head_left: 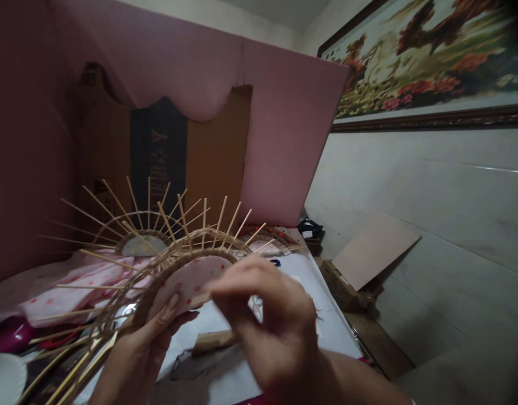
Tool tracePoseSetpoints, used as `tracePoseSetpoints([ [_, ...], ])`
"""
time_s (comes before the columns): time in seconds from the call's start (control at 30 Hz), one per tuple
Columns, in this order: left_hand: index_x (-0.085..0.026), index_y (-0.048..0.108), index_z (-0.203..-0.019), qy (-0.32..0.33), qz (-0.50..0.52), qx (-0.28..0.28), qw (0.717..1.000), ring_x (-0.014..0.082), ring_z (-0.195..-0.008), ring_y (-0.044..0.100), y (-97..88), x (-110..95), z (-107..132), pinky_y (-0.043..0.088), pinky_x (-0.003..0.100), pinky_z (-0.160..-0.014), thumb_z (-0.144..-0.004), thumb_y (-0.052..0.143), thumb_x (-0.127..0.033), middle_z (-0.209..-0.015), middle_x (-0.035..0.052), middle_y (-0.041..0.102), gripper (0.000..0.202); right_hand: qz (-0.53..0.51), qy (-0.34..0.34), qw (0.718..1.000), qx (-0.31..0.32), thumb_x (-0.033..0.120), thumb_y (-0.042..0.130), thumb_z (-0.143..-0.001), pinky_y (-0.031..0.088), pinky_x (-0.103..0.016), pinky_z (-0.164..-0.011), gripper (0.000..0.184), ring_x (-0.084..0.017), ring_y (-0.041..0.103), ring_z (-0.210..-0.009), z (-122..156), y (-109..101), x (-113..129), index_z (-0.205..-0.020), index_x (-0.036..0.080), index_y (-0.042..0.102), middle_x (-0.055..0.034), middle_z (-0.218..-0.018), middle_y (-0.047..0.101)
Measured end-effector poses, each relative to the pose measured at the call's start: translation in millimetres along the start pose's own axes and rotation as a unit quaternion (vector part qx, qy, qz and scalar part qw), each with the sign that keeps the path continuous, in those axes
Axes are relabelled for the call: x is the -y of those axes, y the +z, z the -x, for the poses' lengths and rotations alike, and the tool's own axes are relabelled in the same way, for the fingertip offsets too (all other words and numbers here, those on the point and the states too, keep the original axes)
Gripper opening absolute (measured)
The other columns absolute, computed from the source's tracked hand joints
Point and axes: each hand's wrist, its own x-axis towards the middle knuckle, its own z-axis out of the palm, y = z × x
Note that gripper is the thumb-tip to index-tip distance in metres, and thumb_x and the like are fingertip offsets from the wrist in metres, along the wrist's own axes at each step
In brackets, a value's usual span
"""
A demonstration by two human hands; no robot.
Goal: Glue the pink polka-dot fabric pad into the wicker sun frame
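A woven wicker piece [143, 301] with thin sticks fanning out from its curved rim stands tilted in front of me. Pale pink fabric with red dots [187, 281] fills its half-round middle. My left hand [151, 340] grips its lower edge, thumb on the fabric and fingers behind. At the fabric's right side, my right hand [276, 320] is raised with thumb and forefinger pinched together. Motion blurs it, and whatever lies in the pinch is too small to make out. Behind stands a similar wicker piece [143, 243] with a pale centre.
Pink dotted cloth [73, 287] is heaped at the left, near a shiny magenta object [9, 336] and a white scalloped dish [5, 379]. A brown rolled piece [212, 341] lies on the white tabletop [301, 267]. Cardboard [217, 163] leans behind; boxes [341, 287] stand at right.
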Motion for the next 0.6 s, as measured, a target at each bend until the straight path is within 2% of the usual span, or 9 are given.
tracePoseSetpoints([
  [0.07, -0.029, 0.063, -0.115, 0.02, -0.018, 0.011, 1.0, 0.0316, -0.117, 0.053, 1.3, -1.8, -1.0, 0.06, 0.033, -0.074, -0.065, 0.077, -0.021, -0.124, 0.0043, 0.061, 0.053, -0.009, 0.033, 0.999, 0.001, 0.014, 0.057, -0.082, 0.049, -0.029, -0.063, 0.013, -0.015, 0.059, -0.072, -25.9, 1.0, -7.3, -0.085, 0.023, 0.067, -0.0026, -0.079, 0.063],
  [0.13, -0.032, 0.058, -0.121, 0.05, -0.028, 0.021, 0.998, 0.0301, -0.116, 0.054, 2.3, -3.4, -1.8, 0.06, 0.033, -0.074, -0.069, 0.074, -0.02, -0.126, 0.0043, 0.06, 0.056, 0.003, 0.061, 0.998, -0.005, 0.016, 0.059, -0.082, 0.049, -0.029, -0.062, 0.009, -0.015, 0.058, -0.071, -36.6, 1.5, -14.5, -0.082, 0.021, 0.066, -0.0021, -0.078, 0.062],
  [0.23, -0.029, 0.059, -0.12, 0.056, -0.029, 0.013, 0.998, 0.0288, -0.109, 0.059, 2.7, -4.6, -2.3, 0.06, 0.033, -0.071, -0.07, 0.073, -0.021, -0.122, 0.0068, 0.062, 0.052, 0.021, 0.09, 0.996, -0.01, 0.019, 0.061, -0.081, 0.047, -0.028, -0.06, 0.004, -0.014, 0.056, -0.067, -36.0, 1.3, -21.6, -0.079, 0.02, 0.064, -0.0013, -0.075, 0.061],
  [0.4, -0.025, 0.06, -0.119, 0.053, -0.021, 0.013, 0.998, 0.0256, -0.101, 0.063, 1.5, -3.6, -4.4, 0.06, 0.03, -0.07, -0.071, 0.073, -0.018, -0.119, 0.008, 0.063, 0.05, 0.015, 0.071, 0.997, -0.012, 0.016, 0.061, -0.079, 0.048, -0.028, -0.063, 0.007, -0.014, 0.055, -0.072, -34.8, -0.2, -25.9, -0.074, 0.02, 0.061, -0.0009, -0.077, 0.056],
  [0.5, -0.027, 0.056, -0.123, 0.053, -0.016, 0.023, 0.998, 0.0266, -0.103, 0.062, 0.7, -3.1, -6.3, 0.06, 0.032, -0.071, -0.071, 0.073, -0.017, -0.122, 0.0073, 0.061, 0.056, -0.034, 0.072, 0.996, -0.028, 0.012, 0.063, -0.074, 0.05, -0.028, -0.063, 0.014, -0.015, 0.057, -0.077, -36.8, 0.0, -27.7, -0.066, 0.02, 0.055, -0.0017, -0.081, 0.057],
  [0.6, -0.025, 0.057, -0.123, 0.055, -0.016, 0.033, 0.998, 0.0288, -0.106, 0.06, 1.4, -3.4, -6.4, 0.06, 0.033, -0.072, -0.071, 0.072, -0.018, -0.123, 0.0081, 0.061, 0.054, -0.126, 0.104, 0.986, -0.036, 0.012, 0.063, -0.072, 0.05, -0.024, -0.052, 0.014, -0.012, 0.061, -0.067, -37.2, 1.7, -29.1, -0.064, 0.019, 0.053, -0.0009, -0.08, 0.06],
])
